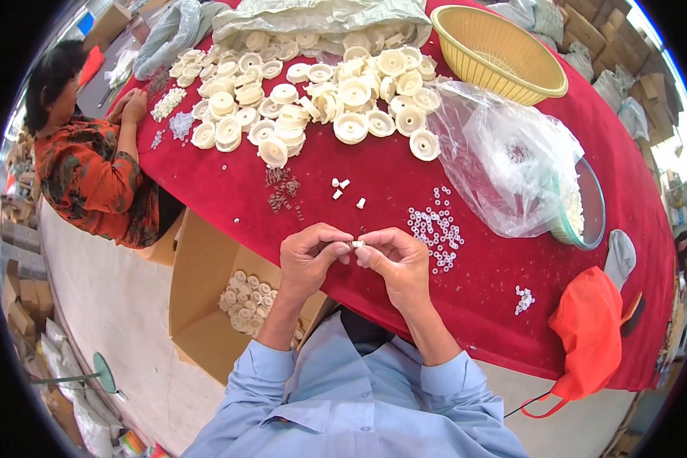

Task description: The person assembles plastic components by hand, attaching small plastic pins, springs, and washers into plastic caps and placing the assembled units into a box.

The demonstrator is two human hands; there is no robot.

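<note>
At the far left, a co-worker in a patterned orange top [99, 183] is seen seated beside the table, with both hands brought together above its edge. Cream round parts [248, 299] are held in an open cardboard box [193, 305] below the table's near edge. Further over, cream wheels [285, 94] are heaped across the far side of the red cloth [496, 305], and dark springs [284, 187] are scattered nearer. The left hand [309, 259] is raised near the cloth's front edge, its forearm angled up and inward, its thumb and forefinger pinched together on the left end of a small white piece [358, 244]. That piece is held between the two hands, in front of the chest, with four white pegs [361, 203] lying beyond it. By the right hand [397, 267], whose forearm is slanted inward and whose wrist is bent, the piece's right end is clamped between thumb and forefinger; the other fingers are curled. Just beside it, white rings [435, 229] are spread.
</note>
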